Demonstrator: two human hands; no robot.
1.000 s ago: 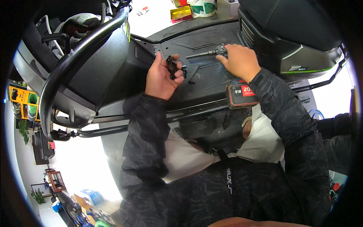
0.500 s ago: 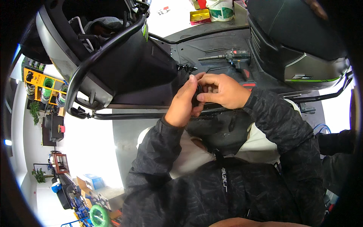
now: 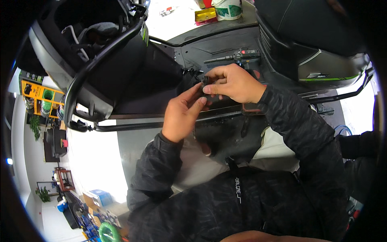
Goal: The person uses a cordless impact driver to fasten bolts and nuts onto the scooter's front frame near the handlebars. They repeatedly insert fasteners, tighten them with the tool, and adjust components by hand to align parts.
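Observation:
Over the scooter's dark footboard my two hands meet around a small black part, whose exact kind I cannot make out. My right hand pinches it between thumb and bent fingers. From the left, my left hand closes on its lower side with thumb and fingertips; those fingers partly hide it. Just beyond my hands lies a black cordless power driver, its long shaft pointing left.
The scooter's front shield stands left, edged by a black tubular guard bar. Its black seat rises at right. A yellow-and-red tray and a white-green bucket sit at the far side. Boxes stand lower left.
The view has shifted slightly. My left hand has turned and dropped to the left, while my right hand has tilted up, so the black part now shows between my fingertips.

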